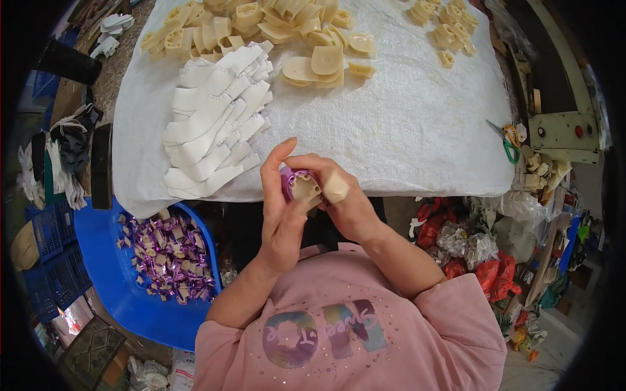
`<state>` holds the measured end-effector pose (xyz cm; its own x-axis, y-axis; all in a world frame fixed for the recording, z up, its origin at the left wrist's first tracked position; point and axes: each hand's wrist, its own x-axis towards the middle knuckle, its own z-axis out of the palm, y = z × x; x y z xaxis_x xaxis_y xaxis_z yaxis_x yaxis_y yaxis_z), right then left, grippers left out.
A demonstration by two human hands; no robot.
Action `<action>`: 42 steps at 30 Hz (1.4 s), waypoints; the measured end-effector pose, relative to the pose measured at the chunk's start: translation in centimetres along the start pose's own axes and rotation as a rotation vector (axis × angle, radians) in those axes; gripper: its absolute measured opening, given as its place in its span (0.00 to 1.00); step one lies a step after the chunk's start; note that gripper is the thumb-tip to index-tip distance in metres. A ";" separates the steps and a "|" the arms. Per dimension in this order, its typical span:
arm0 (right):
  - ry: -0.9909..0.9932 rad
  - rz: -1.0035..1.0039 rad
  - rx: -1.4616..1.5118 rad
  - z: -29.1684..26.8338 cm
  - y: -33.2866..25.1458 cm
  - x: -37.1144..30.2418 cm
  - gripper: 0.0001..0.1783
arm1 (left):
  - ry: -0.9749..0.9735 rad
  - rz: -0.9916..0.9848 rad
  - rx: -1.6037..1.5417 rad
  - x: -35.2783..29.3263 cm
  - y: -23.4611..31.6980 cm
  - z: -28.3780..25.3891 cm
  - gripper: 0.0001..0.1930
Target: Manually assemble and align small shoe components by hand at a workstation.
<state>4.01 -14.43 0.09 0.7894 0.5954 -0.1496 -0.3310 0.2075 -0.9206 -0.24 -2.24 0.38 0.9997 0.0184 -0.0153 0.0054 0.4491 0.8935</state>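
Between my hands, just over the near edge of the table, is a shoe heel [302, 185] of cream plastic with a shiny purple cover around its rim. My left hand [280, 225] grips it from the left, thumb against it and index finger raised. My right hand [352, 207] closes on it from the right. A pale cream patch at the right thumb may be a finger covering; I cannot tell. White curved strips [212, 124] lie overlapped in rows to the left. Beyond them are heaped cream plastic heels [326, 62], some lying on their sides.
White woven sheeting [391, 130] covers the table. More cream heels [450, 29] lie far right. Scissors [510, 146] with green and orange handles rest at the right edge. A blue tub [140, 319] at lower left holds many purple-covered heels [171, 254]. Red and clear bags [489, 270] crowd the right floor.
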 end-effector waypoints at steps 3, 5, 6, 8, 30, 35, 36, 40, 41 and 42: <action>0.022 0.074 0.151 -0.6 0.4 0.1 0.27 | -0.036 0.035 0.125 0.1 -0.2 -0.3 0.37; 0.063 -0.011 0.156 0.3 -0.4 0.5 0.23 | -0.048 0.081 0.209 0.1 -0.1 -0.5 0.38; 0.142 -0.075 0.047 0.4 -0.8 0.5 0.22 | -0.066 0.093 0.203 0.1 0.4 -0.6 0.42; 0.219 -0.141 -0.060 0.0 -1.7 0.5 0.21 | -0.083 0.106 0.199 0.2 0.6 -1.4 0.45; -0.075 -0.134 -0.528 -2.5 -2.5 1.1 0.10 | -0.091 0.305 0.915 0.2 3.2 -1.9 0.20; 0.072 -0.139 -0.468 -1.6 -1.7 0.8 0.10 | 0.000 0.312 0.854 0.7 2.1 -1.5 0.21; 0.080 -0.116 -0.309 -1.6 -1.4 0.8 0.10 | -0.014 0.351 0.884 0.7 2.1 -1.5 0.22; -0.046 -0.079 0.030 -2.3 -1.0 0.4 0.10 | 0.006 0.402 0.907 0.6 1.7 -1.1 0.23; -0.031 -0.086 0.009 -2.2 -0.7 0.3 0.11 | 0.005 0.403 0.907 0.5 1.4 -0.9 0.23; -0.015 -0.096 -0.013 -2.0 -0.6 0.2 0.11 | 0.042 0.435 0.956 0.4 1.1 -0.7 0.22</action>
<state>5.44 -16.01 -0.13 0.8093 0.5848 -0.0551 -0.2470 0.2538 -0.9352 0.16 -1.09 1.07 0.9182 0.0481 0.3932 -0.3199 -0.4952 0.8077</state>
